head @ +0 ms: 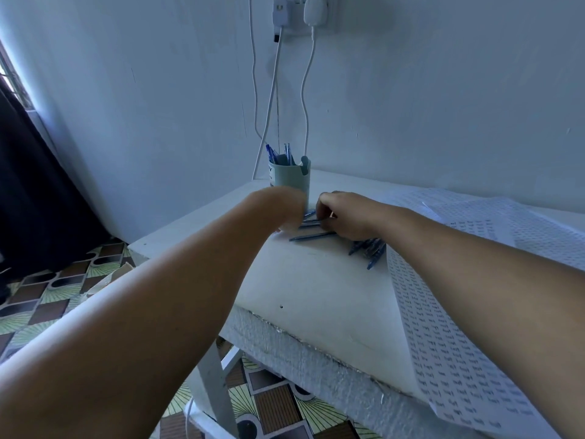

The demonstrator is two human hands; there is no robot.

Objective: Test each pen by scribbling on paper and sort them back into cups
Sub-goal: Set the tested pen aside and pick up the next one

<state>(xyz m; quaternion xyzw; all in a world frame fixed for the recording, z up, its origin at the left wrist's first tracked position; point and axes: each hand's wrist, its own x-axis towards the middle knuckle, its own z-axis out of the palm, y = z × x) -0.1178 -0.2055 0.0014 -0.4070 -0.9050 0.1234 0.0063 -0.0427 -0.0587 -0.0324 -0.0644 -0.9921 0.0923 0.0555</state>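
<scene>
Blue pens [311, 236] lie loose on the white desk [316, 280], just in front of a pale green cup [289, 177] that holds more pens upright. A second bunch [368, 247] lies beside them, under the right wrist. The right hand [343, 213] reaches over the loose pens with fingers curled; whether it grips one I cannot tell. The left hand [286, 210] is blurred, close against the cup, its grip unclear. Printed paper [443, 327] covers the desk's right side. Cables [304, 90] hang down the wall behind.
</scene>
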